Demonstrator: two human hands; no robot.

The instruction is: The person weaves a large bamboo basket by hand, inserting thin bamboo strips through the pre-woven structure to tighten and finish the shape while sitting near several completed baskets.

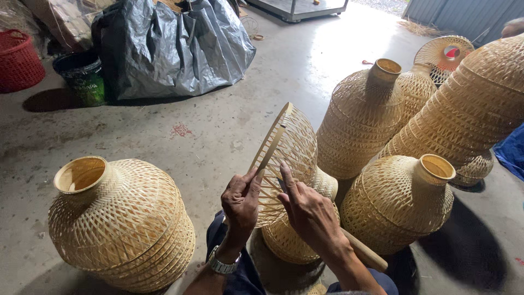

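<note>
A person sits on a concrete floor, seen from above. At lower centre of the frame, both hands work on a woven bamboo lampshade that stands tilted on its side, its open rim facing left. The left hand, wearing a wristwatch, pinches the rim with thumb and fingers. The right hand grips a tool with a wooden handle, its tip pressed against the weave. At lower left stands a finished bamboo shade. More shades cluster at right. At upper left lie a grey plastic sack, a green bucket and a red basket.
</note>
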